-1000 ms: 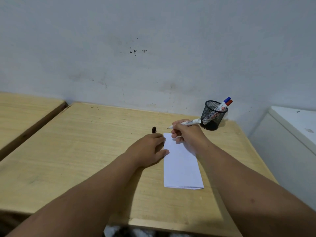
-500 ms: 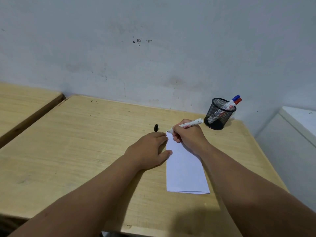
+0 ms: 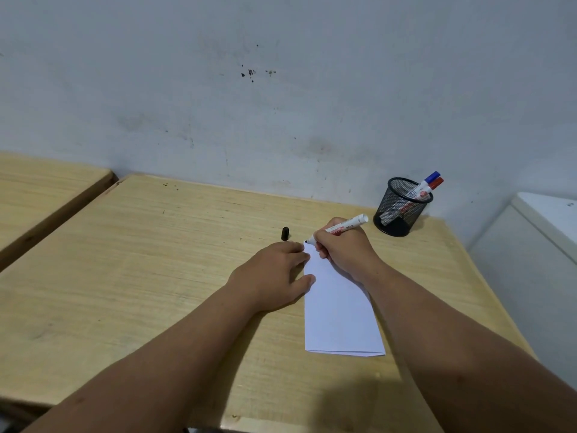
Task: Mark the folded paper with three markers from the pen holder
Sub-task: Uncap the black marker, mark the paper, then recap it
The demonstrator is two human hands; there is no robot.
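Note:
A folded white paper [image 3: 338,314] lies lengthwise on the wooden desk [image 3: 156,270]. My left hand [image 3: 274,276] rests flat on the desk, fingers spread, pressing the paper's left edge. My right hand [image 3: 342,250] grips an uncapped white marker [image 3: 346,227]; its black tip touches the paper's far left corner. The marker's black cap [image 3: 284,233] stands on the desk just beyond my left hand. A black mesh pen holder [image 3: 401,210] at the back right holds a blue-capped marker [image 3: 432,176] and a red-capped marker [image 3: 436,183].
A stained grey wall [image 3: 281,104] runs right behind the desk. A second wooden desk [image 3: 40,195] sits to the left across a narrow gap. A white cabinet or appliance [image 3: 537,245] stands to the right of the desk.
My right hand lowered the marker tip onto the paper's far corner. The camera tilted slightly, so the desk and paper sit a little lower and to the right in view. My left hand stays on the paper.

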